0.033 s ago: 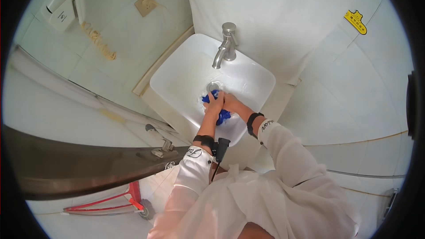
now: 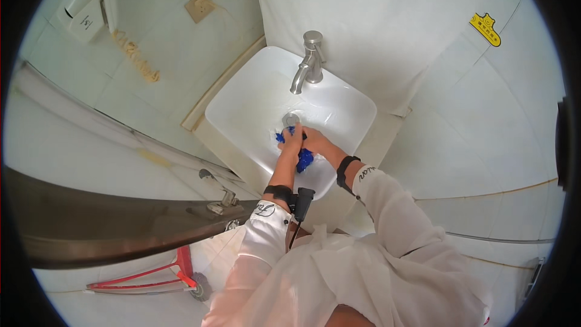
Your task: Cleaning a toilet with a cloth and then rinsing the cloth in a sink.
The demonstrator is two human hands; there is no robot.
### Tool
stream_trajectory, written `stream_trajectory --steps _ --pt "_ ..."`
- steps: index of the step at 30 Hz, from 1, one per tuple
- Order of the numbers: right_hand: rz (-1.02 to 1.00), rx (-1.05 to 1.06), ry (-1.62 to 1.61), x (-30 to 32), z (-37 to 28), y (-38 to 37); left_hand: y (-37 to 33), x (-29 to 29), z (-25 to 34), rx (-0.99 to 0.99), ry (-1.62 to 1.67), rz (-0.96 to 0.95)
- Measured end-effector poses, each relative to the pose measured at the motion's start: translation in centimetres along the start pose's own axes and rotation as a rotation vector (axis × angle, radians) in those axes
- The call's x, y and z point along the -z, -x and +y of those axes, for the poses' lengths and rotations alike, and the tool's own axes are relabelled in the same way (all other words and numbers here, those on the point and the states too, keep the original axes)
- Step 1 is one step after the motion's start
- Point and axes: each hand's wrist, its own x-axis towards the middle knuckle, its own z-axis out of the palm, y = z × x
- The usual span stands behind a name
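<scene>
In the white sink basin (image 2: 236, 106), both hands are close together on a wet-looking bundle of blue cloth (image 2: 304, 161). My left hand (image 2: 292, 141) is closed around it, with cloth showing above and below the fingers. Against its right side, my right hand (image 2: 315, 140) has curled fingers on the same cloth; some fingertips are hidden. Just beyond the hands lies the round metal drain (image 2: 291, 120), with white suds around the cloth. A metal faucet (image 2: 310, 63) stands at the far rim; no stream from its spout can be made out.
A hair dryer (image 2: 91, 9) with a coiled cord is on the wall at upper left, near a socket (image 2: 200, 6). A brown door (image 2: 133, 230) with a handle stands at left. A red-framed cleaning tool (image 2: 181, 266) is low left. Black straps circle both wrists.
My right hand has shifted very slightly away from the left, and the blue cloth between and below them has moved a little. All else looks the same.
</scene>
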Motion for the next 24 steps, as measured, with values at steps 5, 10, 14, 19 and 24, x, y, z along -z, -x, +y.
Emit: stream_trajectory --steps 5,10,14,19,24 --pt "0.107 0.028 -0.831 2.0 -6.3 6.1 0.8 3.5 -0.5 0.276 0.661 -0.473" --pt "0.7 0.605 -0.31 0.9 -6.3 7.1 0.8 0.3 0.5 0.117 0.966 -0.434" --pt "0.673 0.58 -0.126 0.2 -7.5 7.8 -2.1 -0.3 -1.0 -0.051 1.021 -0.352" --pt "0.721 0.362 0.127 1.7 -3.4 7.1 1.9 -1.5 0.7 -0.023 0.764 -0.338" --pt "0.65 0.309 0.18 0.9 -3.8 5.4 -0.3 0.3 -1.4 -0.031 0.78 -0.382"
